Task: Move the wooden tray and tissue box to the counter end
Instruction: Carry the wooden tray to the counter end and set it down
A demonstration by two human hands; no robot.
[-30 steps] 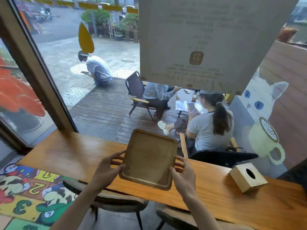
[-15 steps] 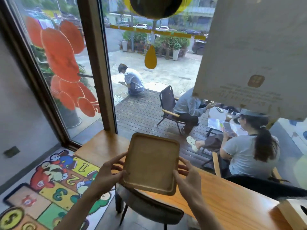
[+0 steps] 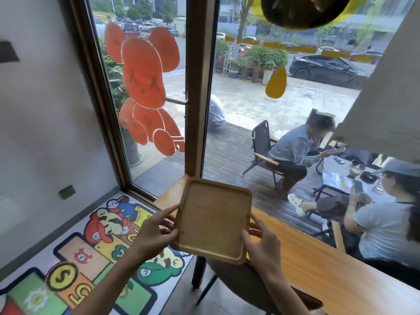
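I hold a square wooden tray (image 3: 213,219) with a raised rim in the air, tilted toward me, over the left end of the long wooden counter (image 3: 318,264). My left hand (image 3: 152,233) grips its left edge and my right hand (image 3: 261,244) grips its right edge near the front corner. The counter's end sits just under the tray, by the window post. The tissue box is out of view.
A brown window post (image 3: 197,87) rises right behind the counter end. A stool (image 3: 250,289) stands under the counter below my right arm. A colourful floor mat (image 3: 95,258) lies to the left. People sit outside beyond the glass.
I have carried the tray leftward along the counter to its end. My view swung left, so the tissue box has dropped out of sight at the right.
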